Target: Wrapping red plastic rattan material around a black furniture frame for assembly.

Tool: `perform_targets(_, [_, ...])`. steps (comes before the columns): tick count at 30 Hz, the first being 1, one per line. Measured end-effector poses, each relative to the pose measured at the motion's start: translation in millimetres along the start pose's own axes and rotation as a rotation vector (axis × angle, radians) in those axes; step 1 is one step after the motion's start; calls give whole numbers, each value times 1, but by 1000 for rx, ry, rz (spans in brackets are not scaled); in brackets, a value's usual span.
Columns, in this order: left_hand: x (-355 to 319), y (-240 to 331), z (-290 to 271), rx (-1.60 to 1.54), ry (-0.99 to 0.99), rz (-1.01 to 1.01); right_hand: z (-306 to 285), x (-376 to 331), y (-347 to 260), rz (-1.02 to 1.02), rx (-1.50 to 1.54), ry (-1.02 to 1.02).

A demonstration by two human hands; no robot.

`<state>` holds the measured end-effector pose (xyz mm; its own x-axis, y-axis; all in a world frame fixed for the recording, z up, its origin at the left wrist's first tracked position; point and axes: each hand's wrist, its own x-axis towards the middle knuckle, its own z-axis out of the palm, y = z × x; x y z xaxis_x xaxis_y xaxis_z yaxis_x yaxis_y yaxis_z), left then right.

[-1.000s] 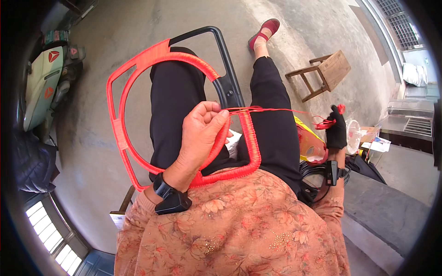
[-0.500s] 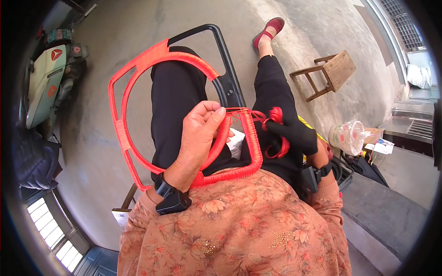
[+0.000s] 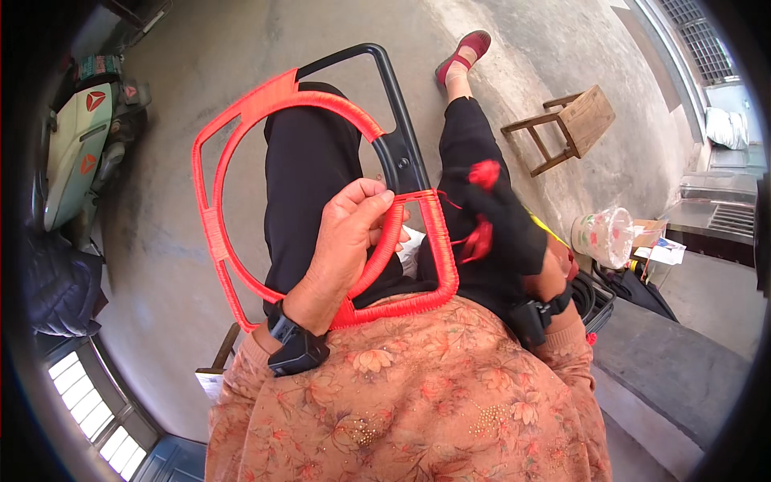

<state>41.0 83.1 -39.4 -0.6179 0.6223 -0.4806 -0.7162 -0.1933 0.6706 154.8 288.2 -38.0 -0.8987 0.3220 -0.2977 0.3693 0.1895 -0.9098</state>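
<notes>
A black frame point(image 3: 391, 88) with rounded corners and a ring inside lies across my lap. Flat red cord point(image 3: 438, 241) is wound tightly round most of it; the upper right part is bare. My left hand point(image 3: 347, 225) is closed, thumb and fingers pinching the ring where the red winding meets the black part. Off to the right, my right hand point(image 3: 518, 229), in a black glove, grips a bundle of red cord point(image 3: 483, 174) that shows on either side of the fingers. A thin strand runs from the frame's wrapped edge toward that hand.
A small wooden stool point(image 3: 586, 120) stands ahead on the right. Beside me on the right are a clear patterned plastic tub point(image 3: 602, 237) and a grey ledge point(image 3: 650, 361). A scooter point(image 3: 80, 153) and a dark padded jacket point(image 3: 64, 281) are at the left.
My right hand has moved slightly right and back, carrying the cord bundle away from the frame. The loose strands at the frame's corner have been drawn in. My left hand stays on the ring.
</notes>
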Motion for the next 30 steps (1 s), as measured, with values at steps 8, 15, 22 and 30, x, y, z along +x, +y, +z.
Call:
perform_targets(8, [-1, -3, 2, -46, -22, -51, 13, 17, 17, 127, 1018, -13])
perform_targets(15, [-1, -4, 2, -103, -104, -125, 13, 44, 47, -227, 1584, -693])
perform_targets(22, [-5, -2, 3, -10, -70, -147, -6, 36, 81, -222, 496, 113])
perform_targets(30, [-2, -8, -2, 126, -9, -9, -23, 41, -27, -487, -909, 609])
